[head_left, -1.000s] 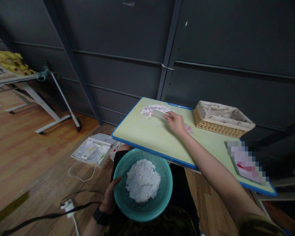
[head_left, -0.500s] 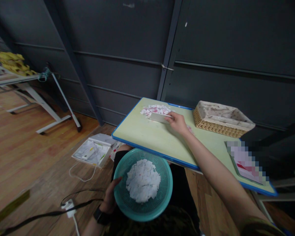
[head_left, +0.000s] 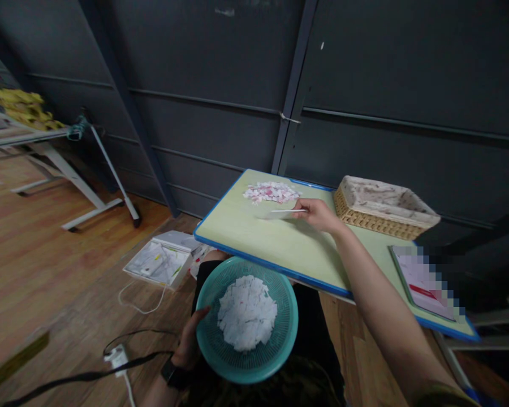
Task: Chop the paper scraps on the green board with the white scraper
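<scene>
On my lap rests a teal plastic colander point(head_left: 289, 316) with a round heap of white paper scraps point(head_left: 246, 312) inside. My left hand point(head_left: 192, 334) grips its left rim, the thumb over the edge and the other fingers hidden beneath. Over the yellow-green tabletop point(head_left: 237, 229), my right hand point(head_left: 318, 215) pinches one end of a thin white flat card point(head_left: 282, 214), which points left and is seen nearly edge-on. Just beyond the card lies a spread pile of white and pink paper scraps point(head_left: 272, 192).
A lined wicker basket point(head_left: 382, 220) stands at the table's back right, with a tablet-like flat device point(head_left: 426, 285) nearer its right edge. An open white box point(head_left: 159, 261) sits on the floor at left, near a power strip point(head_left: 119, 359) and cables. A dark panelled wall point(head_left: 212, 68) rises behind.
My right hand has drawn the card back from the paper pile, toward me and slightly right, and turned it flatter. My left hand and the colander stay in place.
</scene>
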The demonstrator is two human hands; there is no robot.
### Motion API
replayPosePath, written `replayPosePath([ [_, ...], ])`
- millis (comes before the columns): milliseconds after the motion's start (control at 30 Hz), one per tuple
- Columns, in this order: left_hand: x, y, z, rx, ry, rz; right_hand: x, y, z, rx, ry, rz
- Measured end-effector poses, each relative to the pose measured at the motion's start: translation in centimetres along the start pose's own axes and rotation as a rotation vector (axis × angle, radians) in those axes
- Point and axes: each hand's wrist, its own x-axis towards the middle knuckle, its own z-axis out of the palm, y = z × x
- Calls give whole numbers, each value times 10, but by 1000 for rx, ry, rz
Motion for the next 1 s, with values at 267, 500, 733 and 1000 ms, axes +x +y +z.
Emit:
replayPosePath([
  [267, 4, -1, 0, -2, -4, -22, -16, -31, -1, -204, 186, -14],
  [500, -1, 1, 2, 51, 6, 6, -32, -109, 90, -702, -138, -213],
  [733, -7, 5, 9, 63, 33, -10, -11, -114, 117, -887, -293, -165],
  [1000, -8, 5, 9, 10, 9, -44, -28, -67, 60, -966, -148, 147],
])
